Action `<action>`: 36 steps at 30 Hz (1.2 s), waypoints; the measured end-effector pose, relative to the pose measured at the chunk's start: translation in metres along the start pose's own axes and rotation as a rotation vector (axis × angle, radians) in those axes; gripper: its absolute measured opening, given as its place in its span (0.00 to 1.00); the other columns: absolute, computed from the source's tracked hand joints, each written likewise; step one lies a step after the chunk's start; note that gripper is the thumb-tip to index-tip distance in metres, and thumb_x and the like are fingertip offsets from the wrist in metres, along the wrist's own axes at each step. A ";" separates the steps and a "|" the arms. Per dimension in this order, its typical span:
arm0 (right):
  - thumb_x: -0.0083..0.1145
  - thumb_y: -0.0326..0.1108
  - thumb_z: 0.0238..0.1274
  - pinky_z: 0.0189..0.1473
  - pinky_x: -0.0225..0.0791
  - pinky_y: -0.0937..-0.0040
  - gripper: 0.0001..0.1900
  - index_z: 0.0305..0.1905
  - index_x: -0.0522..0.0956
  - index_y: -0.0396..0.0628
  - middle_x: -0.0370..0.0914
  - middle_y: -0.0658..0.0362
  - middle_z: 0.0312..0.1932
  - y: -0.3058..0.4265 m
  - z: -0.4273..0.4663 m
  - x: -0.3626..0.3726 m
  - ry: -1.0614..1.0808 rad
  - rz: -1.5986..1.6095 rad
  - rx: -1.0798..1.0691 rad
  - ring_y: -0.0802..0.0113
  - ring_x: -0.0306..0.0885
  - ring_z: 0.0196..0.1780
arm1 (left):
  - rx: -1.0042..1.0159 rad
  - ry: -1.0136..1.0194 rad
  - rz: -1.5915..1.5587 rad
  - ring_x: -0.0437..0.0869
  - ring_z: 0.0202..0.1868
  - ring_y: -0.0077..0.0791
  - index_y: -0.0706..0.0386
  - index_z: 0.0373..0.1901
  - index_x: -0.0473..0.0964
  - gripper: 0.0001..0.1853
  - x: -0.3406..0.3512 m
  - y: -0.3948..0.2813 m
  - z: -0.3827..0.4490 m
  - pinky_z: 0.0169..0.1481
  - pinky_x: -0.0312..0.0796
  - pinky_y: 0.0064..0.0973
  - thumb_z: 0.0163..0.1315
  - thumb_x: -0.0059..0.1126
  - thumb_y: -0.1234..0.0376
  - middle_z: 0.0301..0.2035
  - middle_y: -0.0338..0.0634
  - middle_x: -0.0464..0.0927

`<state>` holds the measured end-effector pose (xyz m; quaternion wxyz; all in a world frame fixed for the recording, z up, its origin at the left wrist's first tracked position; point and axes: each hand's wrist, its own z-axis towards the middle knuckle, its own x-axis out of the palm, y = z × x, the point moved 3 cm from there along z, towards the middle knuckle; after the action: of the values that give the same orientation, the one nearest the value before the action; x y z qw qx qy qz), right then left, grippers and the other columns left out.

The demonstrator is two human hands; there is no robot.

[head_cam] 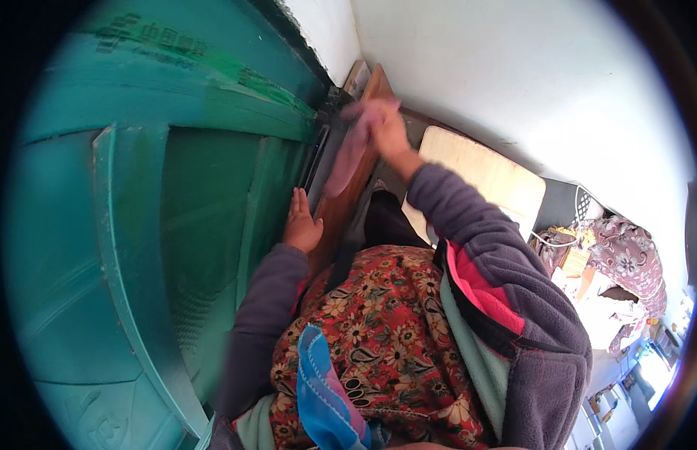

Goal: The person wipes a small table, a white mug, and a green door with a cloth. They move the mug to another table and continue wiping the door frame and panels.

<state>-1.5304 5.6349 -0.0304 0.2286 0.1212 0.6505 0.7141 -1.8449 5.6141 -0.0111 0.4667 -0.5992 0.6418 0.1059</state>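
Note:
My right hand (390, 135) grips a pink cloth (348, 160), which hangs over a narrow grey ledge (333, 143) and its brown wooden edge (348, 205). Both hand and cloth are blurred at their upper part. My left hand (303, 224) lies at the near end of the ledge, fingers stretched forward and thumb apart, holding nothing. Right beside it rises green panelled woodwork (208, 214), with raised mouldings and faint writing near the top.
A pale board with rounded corners (481, 169) stands right of my right forearm, near the white wall (495, 67). Beyond it are a white cable (554, 243) and a flowered brown fabric (624, 247) with assorted things on it. My dark-trousered leg (390, 219) is below the ledge.

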 end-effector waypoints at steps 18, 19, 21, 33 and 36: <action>0.52 0.27 0.65 0.56 0.72 0.62 0.19 0.61 0.75 0.40 0.80 0.51 0.52 -0.067 -0.138 0.103 0.409 -0.276 0.658 0.58 0.79 0.54 | 0.029 -0.116 -0.125 0.54 0.78 0.50 0.65 0.77 0.55 0.41 -0.014 -0.006 -0.026 0.80 0.52 0.38 0.63 0.60 0.66 0.77 0.57 0.50; 0.52 0.27 0.65 0.55 0.72 0.62 0.19 0.60 0.76 0.40 0.81 0.52 0.50 -0.049 -0.137 0.095 0.416 0.025 0.799 0.60 0.79 0.54 | 0.088 -0.169 -0.151 0.57 0.77 0.50 0.64 0.75 0.59 0.37 -0.023 -0.012 -0.039 0.79 0.54 0.38 0.65 0.59 0.67 0.76 0.56 0.54; 0.51 0.26 0.65 0.60 0.70 0.64 0.21 0.63 0.74 0.42 0.80 0.52 0.52 -0.002 -0.119 0.084 0.346 0.322 0.723 0.62 0.78 0.57 | 0.193 -0.261 -0.202 0.62 0.74 0.50 0.61 0.71 0.66 0.30 -0.047 -0.024 -0.069 0.77 0.58 0.38 0.67 0.56 0.69 0.73 0.54 0.61; 0.61 0.29 0.53 0.56 0.71 0.50 0.26 0.59 0.72 0.41 0.73 0.46 0.59 0.175 -0.062 0.147 0.186 -0.656 -0.563 0.43 0.76 0.54 | 0.213 -0.693 0.019 0.73 0.64 0.53 0.64 0.65 0.71 0.27 -0.103 -0.033 -0.181 0.71 0.65 0.42 0.63 0.57 0.74 0.62 0.56 0.73; 0.57 0.27 0.55 0.52 0.74 0.49 0.24 0.59 0.70 0.38 0.71 0.42 0.60 0.162 -0.079 0.167 0.185 -0.545 -0.495 0.40 0.78 0.50 | 0.173 -0.738 -0.001 0.71 0.65 0.54 0.66 0.67 0.68 0.28 -0.095 -0.017 -0.182 0.73 0.63 0.42 0.63 0.55 0.75 0.63 0.57 0.72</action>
<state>-1.7395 5.6385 0.0980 0.3726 -0.1802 0.4848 0.7705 -1.9308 5.5470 0.1641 0.7154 -0.4794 0.4370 0.2597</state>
